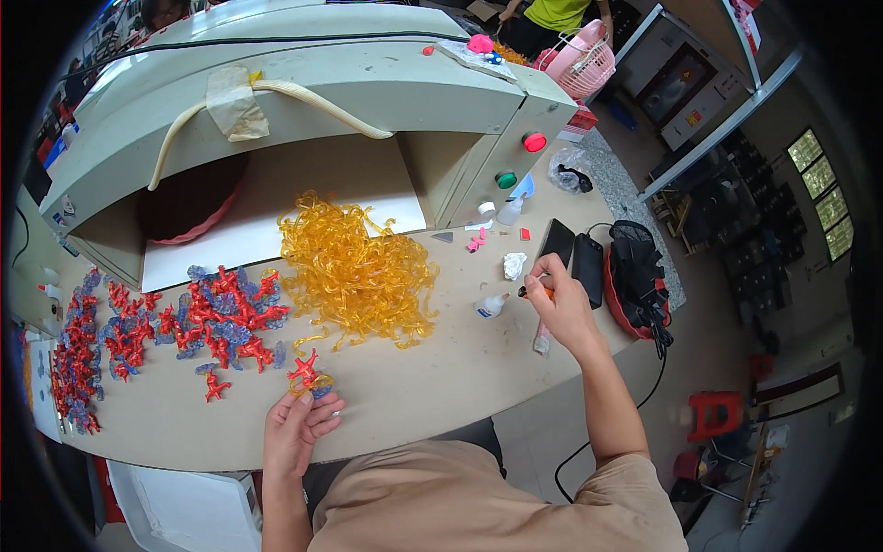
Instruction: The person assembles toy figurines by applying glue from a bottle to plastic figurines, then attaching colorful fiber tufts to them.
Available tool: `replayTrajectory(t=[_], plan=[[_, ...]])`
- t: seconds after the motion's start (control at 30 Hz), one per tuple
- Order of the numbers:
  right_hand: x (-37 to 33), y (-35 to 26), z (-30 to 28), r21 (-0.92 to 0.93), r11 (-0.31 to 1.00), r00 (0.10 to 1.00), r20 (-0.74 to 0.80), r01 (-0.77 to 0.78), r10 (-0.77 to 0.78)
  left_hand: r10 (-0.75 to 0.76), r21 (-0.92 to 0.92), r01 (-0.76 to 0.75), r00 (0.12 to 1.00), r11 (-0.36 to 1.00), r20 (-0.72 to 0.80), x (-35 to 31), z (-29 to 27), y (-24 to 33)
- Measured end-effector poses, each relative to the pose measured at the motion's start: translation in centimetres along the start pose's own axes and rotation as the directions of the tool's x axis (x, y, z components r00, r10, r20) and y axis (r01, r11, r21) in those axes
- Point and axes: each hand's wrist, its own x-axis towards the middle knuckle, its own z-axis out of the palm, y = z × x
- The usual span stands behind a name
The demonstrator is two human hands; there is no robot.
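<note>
Near the table's front edge, my left hand [296, 429] pinches a small red figurine [303, 368] with a translucent blue base and a yellow translucent piece around its lower part. My right hand [563, 304] is closed on a small orange tool with a dark tip [550, 294], mostly hidden by the fingers. A white glue bottle [491, 305] stands just left of that hand. Between the hands, farther back, lies a big heap of curly yellow translucent pieces [359, 267]. Left of it are groups of red figurines on blue bases [225, 313], and one more figurine [215, 386] sits apart.
A grey machine housing [441, 101] with red and green buttons spans the back, a dark red basin [189, 207] in its opening. To the right lie a crumpled white tissue [514, 266], two dark phones [587, 267] and a black bag [636, 276]. A white bin [184, 511] is below left.
</note>
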Motion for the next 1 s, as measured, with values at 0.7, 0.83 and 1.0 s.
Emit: replayTrajectory(t=[0.7, 0.83, 1.0], plan=[[0.8, 4.9, 3.4, -0.031, 0.991, 0.992, -0.016, -0.128, 0.128, 0.002, -0.001, -0.002, 1.000, 1.000, 0.001, 0.1, 0.0, 0.0], [1.2, 6.7, 5.6, -0.058, 0.998, 0.994, -0.106, -0.028, 0.022, 0.001, 0.020, 0.000, 1.000, 1.000, -0.017, 0.2, 0.3, 0.0], [0.7, 6.4, 6.5, -0.294, 0.935, 0.896, -0.333, 0.198, -0.295, 0.004, 0.012, -0.004, 1.000, 1.000, -0.015, 0.1, 0.2, 0.0]])
